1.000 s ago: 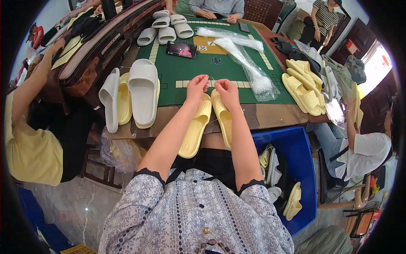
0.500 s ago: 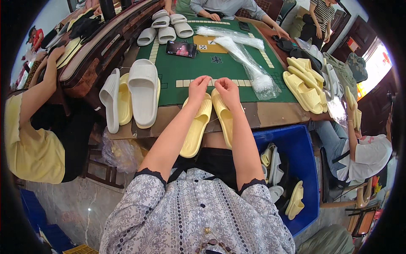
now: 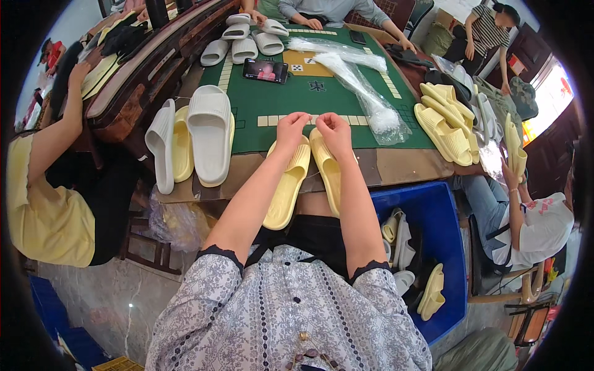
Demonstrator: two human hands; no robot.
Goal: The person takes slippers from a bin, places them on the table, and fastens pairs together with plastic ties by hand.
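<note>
A pair of pale yellow slide slippers lies at the near table edge, heels toward me. My left hand [image 3: 291, 131] is closed in a pinch above the toe of the left slipper [image 3: 286, 191]. Opposite it, fingers also pinched, my right hand [image 3: 334, 133] is over the toe of the right slipper [image 3: 326, 168]. The fingertips are close together but apart; whatever they hold is too small to make out. My hands and forearms partly cover both slippers.
Grey slippers [image 3: 209, 133] stand left, and yellow slippers [image 3: 442, 123] are stacked right. A phone [image 3: 265, 70], white tiles and clear bags of thin white strips [image 3: 359, 93] lie on the green mat. A blue bin [image 3: 451, 260] holds slippers. Co-workers sit around.
My hands stay almost in place. A co-worker's hand now reaches the far grey slippers. At right, another person's yellow slippers have shifted, and the person in stripes leans with an arm lowered.
</note>
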